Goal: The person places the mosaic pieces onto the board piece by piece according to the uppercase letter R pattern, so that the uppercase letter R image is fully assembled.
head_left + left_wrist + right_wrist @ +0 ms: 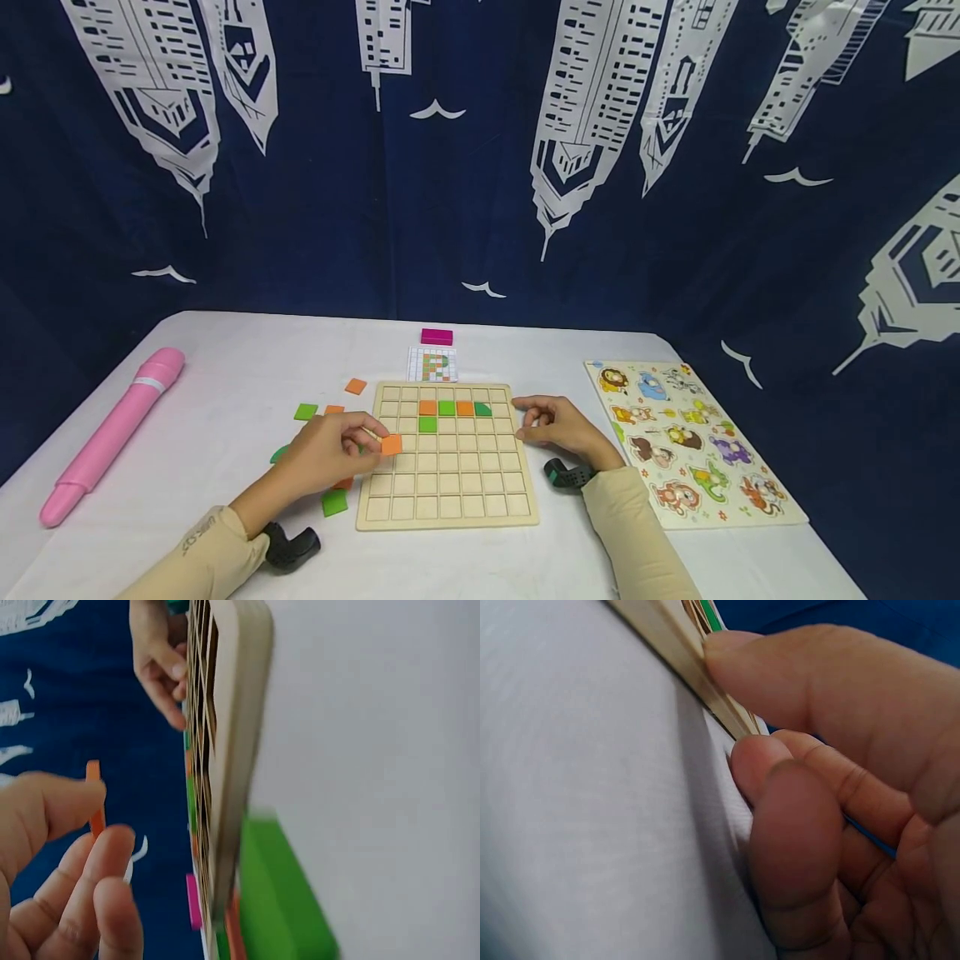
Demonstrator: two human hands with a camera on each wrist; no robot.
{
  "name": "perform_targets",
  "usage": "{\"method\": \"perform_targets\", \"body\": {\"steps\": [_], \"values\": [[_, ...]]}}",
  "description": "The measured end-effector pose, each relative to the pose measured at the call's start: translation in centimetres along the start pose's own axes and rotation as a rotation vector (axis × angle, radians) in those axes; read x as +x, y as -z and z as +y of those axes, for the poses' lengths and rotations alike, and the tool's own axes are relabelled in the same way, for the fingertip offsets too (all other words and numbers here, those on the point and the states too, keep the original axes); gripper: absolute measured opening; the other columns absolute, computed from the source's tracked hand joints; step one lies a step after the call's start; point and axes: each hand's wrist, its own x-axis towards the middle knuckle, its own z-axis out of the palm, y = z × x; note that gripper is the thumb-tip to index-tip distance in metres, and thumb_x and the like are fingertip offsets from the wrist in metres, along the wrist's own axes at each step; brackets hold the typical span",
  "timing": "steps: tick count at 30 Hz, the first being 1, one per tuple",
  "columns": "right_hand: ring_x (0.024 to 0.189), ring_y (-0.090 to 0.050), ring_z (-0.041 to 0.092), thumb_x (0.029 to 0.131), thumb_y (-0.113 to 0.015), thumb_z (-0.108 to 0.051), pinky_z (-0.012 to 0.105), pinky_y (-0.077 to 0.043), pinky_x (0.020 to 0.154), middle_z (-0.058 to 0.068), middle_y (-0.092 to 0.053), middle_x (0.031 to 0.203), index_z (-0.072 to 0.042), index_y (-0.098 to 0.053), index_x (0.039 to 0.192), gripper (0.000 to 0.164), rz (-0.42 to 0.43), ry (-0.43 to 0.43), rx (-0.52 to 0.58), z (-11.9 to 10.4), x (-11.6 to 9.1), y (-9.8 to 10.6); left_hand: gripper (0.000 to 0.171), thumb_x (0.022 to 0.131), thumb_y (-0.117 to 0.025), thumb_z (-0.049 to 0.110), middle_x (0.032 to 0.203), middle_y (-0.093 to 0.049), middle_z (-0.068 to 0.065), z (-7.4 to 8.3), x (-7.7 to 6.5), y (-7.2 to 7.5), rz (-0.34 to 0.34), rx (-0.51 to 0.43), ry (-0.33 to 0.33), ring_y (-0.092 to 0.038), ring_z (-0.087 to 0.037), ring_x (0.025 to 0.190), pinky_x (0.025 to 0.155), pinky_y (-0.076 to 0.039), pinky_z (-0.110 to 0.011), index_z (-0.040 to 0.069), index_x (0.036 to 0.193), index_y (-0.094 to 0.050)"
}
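In the head view my left hand (330, 454) pinches an orange square tile (392, 445) between thumb and fingers, over the left part of a wooden grid board (448, 523). The left wrist view shows this orange tile (96, 799) edge-on, held apart from the board. My right hand (558, 427) touches the board's right edge with thumb and fingertips, the fingers loosely bent. Near the board's top, a row holds orange squares (427, 407), a green square (447, 408) and a dark green rounded piece (483, 409). One green square (427, 425) sits below that row's left end.
Loose green (334, 502) and orange tiles (356, 386) lie left of the board, some hidden by my left hand. Behind it are a pattern card (432, 365) and a magenta block (437, 337). A pink tube (112, 437) lies far left, an animal puzzle board (693, 442) right.
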Motion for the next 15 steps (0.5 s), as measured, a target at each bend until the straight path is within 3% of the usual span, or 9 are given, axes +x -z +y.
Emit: {"method": "perform_targets", "body": {"steps": [4, 15], "values": [[0.068, -0.049, 0.006, 0.090, -0.080, 0.004, 0.019, -0.043, 0.062, 0.001, -0.064, 0.090, 0.018, -0.056, 0.143, 0.060, -0.001, 0.005, 0.002, 0.0, 0.0, 0.0, 0.023, 0.085, -0.084, 0.009, 0.083, -0.074, 0.010, 0.9, 0.9, -1.3, 0.031, 0.002, 0.024, -0.053, -0.010, 0.060, 0.051, -0.038, -0.023, 0.012, 0.107, -0.080], [0.067, -0.049, 0.006, 0.091, -0.079, 0.004, 0.019, -0.044, 0.062, 0.001, -0.064, 0.090, 0.018, -0.055, 0.144, 0.060, -0.003, 0.001, 0.003, 0.0, 0.0, 0.0, 0.020, 0.082, -0.082, 0.012, 0.080, -0.071, 0.014, 1.7, 3.4, -4.0, 0.068, 0.068, 0.028, -0.057, -0.009, 0.063, 0.057, -0.041, -0.027, 0.017, 0.102, -0.080]]}}
